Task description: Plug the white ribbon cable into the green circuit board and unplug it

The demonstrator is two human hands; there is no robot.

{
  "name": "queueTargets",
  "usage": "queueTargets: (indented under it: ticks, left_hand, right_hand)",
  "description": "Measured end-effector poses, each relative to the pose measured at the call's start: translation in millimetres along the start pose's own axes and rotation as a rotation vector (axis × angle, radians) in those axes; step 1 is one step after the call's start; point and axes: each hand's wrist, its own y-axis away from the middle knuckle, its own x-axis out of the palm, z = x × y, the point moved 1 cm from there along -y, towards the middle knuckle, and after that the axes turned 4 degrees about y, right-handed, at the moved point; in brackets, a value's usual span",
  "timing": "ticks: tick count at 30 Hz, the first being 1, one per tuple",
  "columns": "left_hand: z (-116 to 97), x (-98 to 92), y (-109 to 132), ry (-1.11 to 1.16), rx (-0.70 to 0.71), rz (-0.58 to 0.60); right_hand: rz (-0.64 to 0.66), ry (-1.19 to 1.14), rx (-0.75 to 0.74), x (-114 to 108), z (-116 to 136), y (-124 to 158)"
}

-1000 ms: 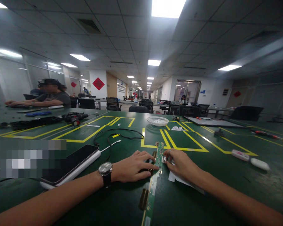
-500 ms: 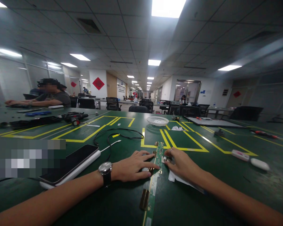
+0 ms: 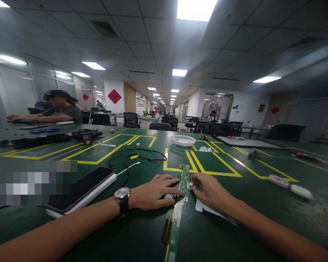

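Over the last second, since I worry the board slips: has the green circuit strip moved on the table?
No. The green circuit strip has its far end at the yellow tape line, as before.

The room was an open-plan workroom. A grey tiled ceiling (image 3: 142, 32) carried recessed light panels (image 3: 196, 9), all lit, and an air vent (image 3: 104, 29). The white far wall (image 3: 117, 107) bore a red diamond sign (image 3: 114, 96). Glazed partitions (image 3: 13, 91) lined the left side. The green tabletop (image 3: 248, 189) was marked with yellow tape lines (image 3: 221, 174). Black office chairs (image 3: 160, 126) stood behind it, and further desks (image 3: 251, 126) receded beyond. A glass door (image 3: 218, 105) stood right of centre.
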Motion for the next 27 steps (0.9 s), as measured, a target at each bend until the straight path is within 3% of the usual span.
queueTargets:
  ticks: [7,21,27]
  left_hand:
    - [-0.2,-0.1,-0.4,0.014,0.004,-0.011]
    - [2.9,0.6,-1.0,0.016,0.004,0.007]
    - [2.2,-0.9,-1.0,0.01,-0.024,0.051]
  right_hand:
    - [-0.018,0.04,0.009,-0.7,6.9,1.8]
    - [0.017,-0.056,-0.233,-2.1,-9.0,-6.7]
    - [0.021,-0.105,-0.248,1.2,-15.4,-9.4]
